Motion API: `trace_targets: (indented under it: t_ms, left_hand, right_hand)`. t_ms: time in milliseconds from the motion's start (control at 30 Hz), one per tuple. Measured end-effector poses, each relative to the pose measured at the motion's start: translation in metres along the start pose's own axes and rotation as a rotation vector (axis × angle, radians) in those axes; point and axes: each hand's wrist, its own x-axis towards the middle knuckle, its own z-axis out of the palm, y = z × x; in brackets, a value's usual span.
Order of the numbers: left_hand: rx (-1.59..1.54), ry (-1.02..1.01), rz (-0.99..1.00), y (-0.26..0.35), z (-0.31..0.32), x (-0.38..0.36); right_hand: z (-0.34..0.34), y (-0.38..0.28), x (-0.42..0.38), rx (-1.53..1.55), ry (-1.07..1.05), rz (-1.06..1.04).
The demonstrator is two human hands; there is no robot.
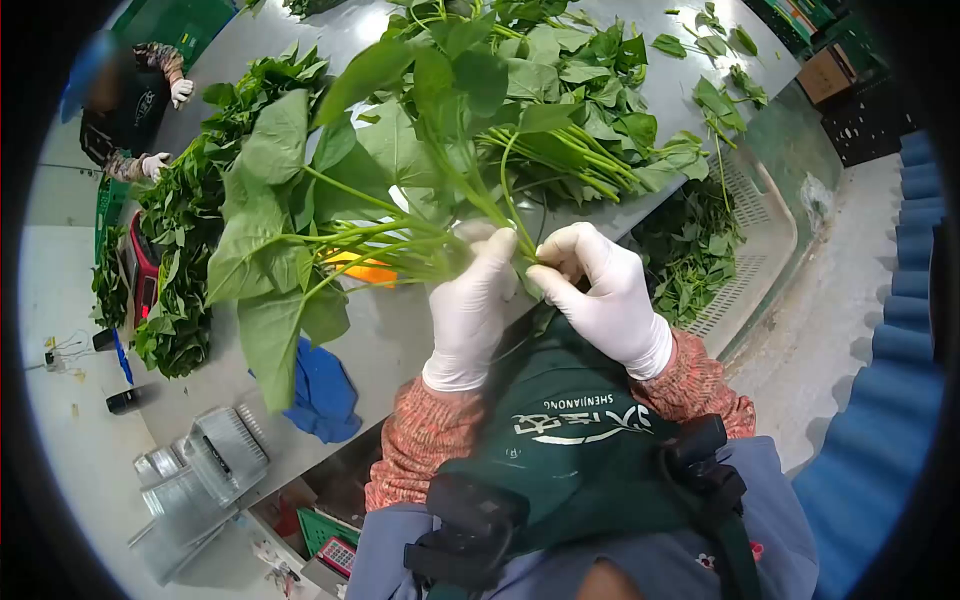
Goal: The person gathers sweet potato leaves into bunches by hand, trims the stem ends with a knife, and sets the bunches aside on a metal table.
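Observation:
My left hand (470, 312), in a white glove, is closed round a bunch of long-stemmed leafy greens (385, 235). The broad leaves fan out to the left and away from me, over the metal table. Close beside it, my right hand (600, 290), also gloved, pinches stem ends of a sprig at thumb and forefinger. The exact contact at the fingertips is partly hidden. Just beyond both hands, a pile of loose greens (590, 155) lies on the table with pale green stems toward me. An orange item (362, 267) shows partly beneath the held bunch.
A row of greens (190, 230) lines the table's left side, near a red scale (143, 265). Clear plastic trays (205, 460) and a blue cloth (322, 395) lie front left. A pale crate (765, 235) holds greens at right. A co-worker (125, 110) stands far left.

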Motion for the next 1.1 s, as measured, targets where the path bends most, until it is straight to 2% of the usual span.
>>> trace_targets:
  t_ms: [67,167,233,267,300,367,400,433,500,567,600,633,667,700,767,900,933,1100]
  left_hand:
    - [-0.004,-0.003,-0.049,0.004,0.004,-0.001]
    - [-0.092,-0.008,-0.075,0.003,-0.002,-0.002]
    - [-0.163,-0.011,-0.028,0.000,-0.009,0.003]
    - [-0.249,0.074,-0.036,-0.002,-0.012,0.009]
    - [-0.280,0.039,-0.016,0.002,-0.019,0.013]
    - [-0.365,-0.093,-0.012,0.007,-0.033,0.017]
    - [-0.370,-0.096,-0.053,0.008,-0.031,0.015]
    - [-0.377,-0.105,-0.093,0.008,-0.027,0.012]
    - [-0.336,-0.208,-0.178,0.006,-0.023,0.013]
    - [-0.289,-0.222,-0.269,0.007,-0.012,0.007]
    - [-0.282,-0.250,-0.303,0.010,-0.008,0.004]
    - [-0.273,-0.277,-0.336,0.012,-0.005,0.002]
    - [-0.308,-0.365,-0.323,0.005,-0.012,0.005]
    - [-0.317,-0.356,-0.316,0.006,-0.010,0.002]
    - [-0.324,-0.366,-0.317,0.006,-0.010,0.001]
    - [-0.137,-0.284,-0.208,0.008,0.003,-0.005]
    - [-0.138,-0.276,-0.191,0.003,0.002,-0.004]
    - [-0.002,-0.286,-0.225,-0.001,-0.006,0.001]
  right_hand:
    - [0.001,0.003,-0.002,-0.038,0.021,-0.054]
    - [0.002,0.006,-0.006,0.363,0.066,0.204]
    - [0.005,0.014,-0.013,0.432,0.212,0.113]
    - [0.001,0.014,-0.012,0.485,0.288,0.050]
    - [-0.006,0.014,-0.011,0.539,0.363,-0.013]
    - [-0.036,0.029,0.000,0.979,0.377,-0.027]
    - [-0.049,0.028,0.008,1.188,0.411,0.108]
    - [-0.049,0.027,0.015,1.081,0.437,0.141]
    - [-0.039,0.021,0.020,0.914,0.279,0.203]
    - [-0.028,0.010,0.020,0.581,0.044,0.274]
    - [-0.020,0.011,0.023,0.535,-0.040,0.306]
    - [-0.013,0.007,0.026,0.491,-0.086,0.235]
    - [-0.008,0.003,0.028,0.531,-0.111,0.243]
    - [-0.005,0.001,0.029,0.573,-0.139,0.249]
    - [-0.005,0.000,0.033,0.556,-0.138,0.219]
    - [-0.005,0.001,0.034,0.424,-0.089,0.240]
    - [-0.008,0.002,0.034,0.442,-0.140,0.367]
    - [-0.007,0.001,0.028,0.533,-0.096,0.370]
